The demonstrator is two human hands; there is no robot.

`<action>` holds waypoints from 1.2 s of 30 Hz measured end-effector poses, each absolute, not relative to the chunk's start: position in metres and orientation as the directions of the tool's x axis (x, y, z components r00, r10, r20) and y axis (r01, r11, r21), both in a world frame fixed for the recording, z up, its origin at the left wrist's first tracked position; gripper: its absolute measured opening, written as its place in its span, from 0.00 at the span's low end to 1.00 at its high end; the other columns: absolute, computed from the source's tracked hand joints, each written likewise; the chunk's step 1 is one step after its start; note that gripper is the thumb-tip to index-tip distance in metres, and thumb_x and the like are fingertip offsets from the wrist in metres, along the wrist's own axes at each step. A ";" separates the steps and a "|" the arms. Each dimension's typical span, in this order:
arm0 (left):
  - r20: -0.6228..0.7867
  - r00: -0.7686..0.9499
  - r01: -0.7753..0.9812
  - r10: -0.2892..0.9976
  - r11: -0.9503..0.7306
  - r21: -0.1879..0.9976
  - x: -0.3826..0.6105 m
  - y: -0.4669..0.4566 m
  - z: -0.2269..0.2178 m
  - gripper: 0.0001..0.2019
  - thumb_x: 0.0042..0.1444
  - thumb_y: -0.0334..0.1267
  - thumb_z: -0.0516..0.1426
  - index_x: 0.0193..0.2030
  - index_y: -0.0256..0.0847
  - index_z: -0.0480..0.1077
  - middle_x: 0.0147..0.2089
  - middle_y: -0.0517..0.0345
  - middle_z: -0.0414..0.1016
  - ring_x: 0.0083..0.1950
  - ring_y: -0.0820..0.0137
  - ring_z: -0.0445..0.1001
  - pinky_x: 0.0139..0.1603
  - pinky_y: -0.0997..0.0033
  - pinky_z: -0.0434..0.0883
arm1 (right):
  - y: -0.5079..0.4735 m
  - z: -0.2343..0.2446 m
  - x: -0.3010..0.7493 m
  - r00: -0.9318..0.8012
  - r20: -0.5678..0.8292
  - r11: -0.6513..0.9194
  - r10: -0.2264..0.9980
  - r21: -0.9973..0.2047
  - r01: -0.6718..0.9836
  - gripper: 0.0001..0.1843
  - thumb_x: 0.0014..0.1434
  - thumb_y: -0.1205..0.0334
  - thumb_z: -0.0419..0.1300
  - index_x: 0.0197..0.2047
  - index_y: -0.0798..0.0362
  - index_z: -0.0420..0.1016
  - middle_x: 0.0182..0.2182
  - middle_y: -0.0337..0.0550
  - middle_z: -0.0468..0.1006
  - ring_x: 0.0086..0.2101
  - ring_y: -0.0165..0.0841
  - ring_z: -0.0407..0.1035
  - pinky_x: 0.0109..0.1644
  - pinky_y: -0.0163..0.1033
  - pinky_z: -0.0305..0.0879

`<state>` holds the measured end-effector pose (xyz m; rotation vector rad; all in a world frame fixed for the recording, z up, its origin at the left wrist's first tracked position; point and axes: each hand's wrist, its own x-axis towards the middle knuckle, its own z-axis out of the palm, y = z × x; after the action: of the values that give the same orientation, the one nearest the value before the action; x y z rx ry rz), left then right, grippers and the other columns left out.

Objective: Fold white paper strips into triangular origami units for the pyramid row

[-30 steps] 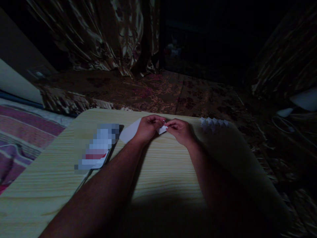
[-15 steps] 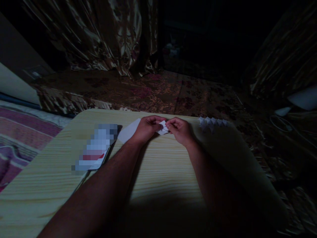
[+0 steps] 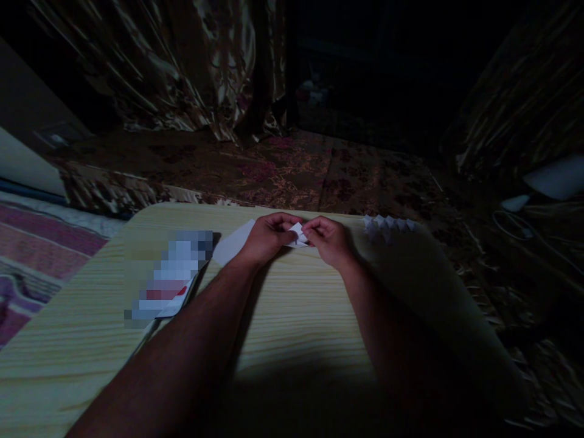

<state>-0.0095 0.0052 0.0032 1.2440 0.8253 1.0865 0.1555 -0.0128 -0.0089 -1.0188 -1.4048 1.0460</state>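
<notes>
Between my two hands is a small folded piece of white paper (image 3: 298,233), held just above the far part of the wooden table (image 3: 301,304). My left hand (image 3: 268,237) is closed on its left side, with the thumb pressed along it. At the right edge of the paper, my right hand (image 3: 329,239) pinches it between thumb and fingertips. Partly behind my left hand and wrist lies a flat sheet of white paper (image 3: 232,242). The exact folds are too small and dim to make out.
Several small folded white paper pieces (image 3: 387,224) stand in rows at the table's far right. A phone-like device with a blurred screen (image 3: 171,274) lies on the left. Beyond are patterned curtains (image 3: 205,73), a striped bedcover (image 3: 36,261) and a white lamp (image 3: 556,179) with a cord.
The view has shifted slightly to the right. Both hands stay on the folded paper, and its visible shape has changed a little between the fingers.
</notes>
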 end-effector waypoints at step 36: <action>0.115 0.267 0.007 0.957 -0.121 0.993 -0.003 0.002 0.000 0.13 0.41 0.38 0.64 0.34 0.35 0.73 0.29 0.56 0.75 0.26 0.74 0.70 0.27 0.75 0.65 | -0.009 -0.009 0.150 0.074 0.269 0.262 0.960 -0.960 0.097 0.06 0.49 0.60 0.62 0.31 0.53 0.71 0.26 0.39 0.75 0.28 0.29 0.70 0.31 0.33 0.65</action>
<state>-0.0031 0.0017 -0.0002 1.4286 0.9640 1.0795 0.1496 -0.0095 -0.0094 -1.1081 -1.3225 0.9050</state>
